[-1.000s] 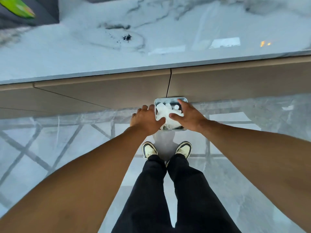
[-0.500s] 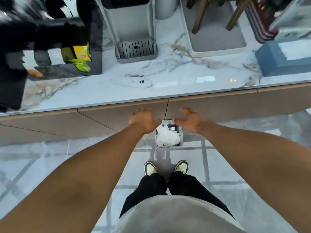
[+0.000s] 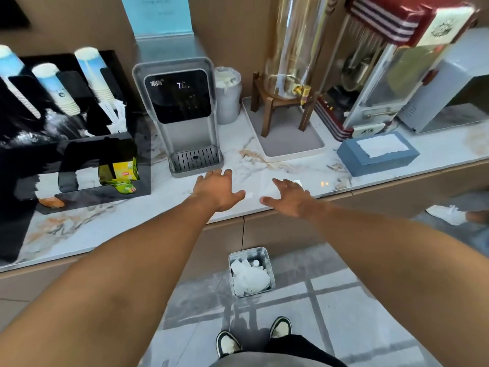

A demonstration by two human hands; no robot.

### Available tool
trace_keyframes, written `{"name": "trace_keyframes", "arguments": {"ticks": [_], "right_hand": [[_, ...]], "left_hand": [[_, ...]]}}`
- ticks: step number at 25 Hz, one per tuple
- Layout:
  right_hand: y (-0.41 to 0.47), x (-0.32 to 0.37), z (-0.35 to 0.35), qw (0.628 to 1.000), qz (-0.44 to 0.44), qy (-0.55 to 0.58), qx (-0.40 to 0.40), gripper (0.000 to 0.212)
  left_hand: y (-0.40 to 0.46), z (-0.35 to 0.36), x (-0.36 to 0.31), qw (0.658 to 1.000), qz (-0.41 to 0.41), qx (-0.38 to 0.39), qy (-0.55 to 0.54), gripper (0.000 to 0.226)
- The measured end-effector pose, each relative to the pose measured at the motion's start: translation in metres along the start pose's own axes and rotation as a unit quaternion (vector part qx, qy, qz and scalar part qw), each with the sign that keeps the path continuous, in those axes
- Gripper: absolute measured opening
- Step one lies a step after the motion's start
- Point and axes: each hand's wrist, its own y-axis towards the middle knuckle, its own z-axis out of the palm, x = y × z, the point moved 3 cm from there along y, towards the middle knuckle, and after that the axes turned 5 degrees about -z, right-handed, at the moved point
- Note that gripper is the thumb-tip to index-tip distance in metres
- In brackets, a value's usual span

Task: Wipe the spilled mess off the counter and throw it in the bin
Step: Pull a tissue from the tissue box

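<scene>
My left hand [image 3: 215,190] and my right hand [image 3: 289,196] hover over the front of the white marble counter [image 3: 277,170], both open, fingers spread, holding nothing. Below them on the floor stands a small square metal bin [image 3: 251,271] with crumpled white tissues [image 3: 248,278] inside. The dark spill is not visible; my left hand covers the spot where it lay in the earlier frames.
On the counter stand a grey water dispenser [image 3: 182,115], a black cup and tea organiser [image 3: 68,123], a glass drink dispenser on a wooden stand in a tray [image 3: 288,107], a blue tissue box [image 3: 378,152] and a popcorn machine [image 3: 383,75]. My shoes [image 3: 252,336] are by the bin.
My hands let go of the tissue in the bin and rose to the counter. The view tilted up from the floor to the counter and its appliances.
</scene>
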Motion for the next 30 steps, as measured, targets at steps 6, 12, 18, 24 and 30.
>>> {"name": "trace_keyframes", "arguments": {"ticks": [6,12,18,24,30], "right_hand": [[-0.017,-0.022,-0.056,0.997,0.03,-0.005,-0.07,0.09],[-0.027,-0.076,-0.087,0.992,0.063,0.002,-0.111,0.092],[-0.01,-0.15,-0.113,0.989,0.053,0.011,-0.137,0.088],[0.035,-0.263,-0.163,0.987,0.022,-0.005,-0.161,0.074],[0.093,-0.365,-0.202,0.984,0.025,-0.036,-0.172,0.045]], "left_hand": [[0.019,-0.05,-0.046,0.992,0.095,-0.067,0.045,0.076],[0.03,-0.075,-0.108,0.986,0.129,-0.092,0.056,0.073],[0.052,-0.064,-0.18,0.986,0.132,-0.081,0.062,0.073],[0.112,-0.04,-0.292,0.992,0.097,-0.053,0.056,0.072],[0.17,-0.004,-0.4,0.998,0.064,-0.019,0.007,0.053]]}}
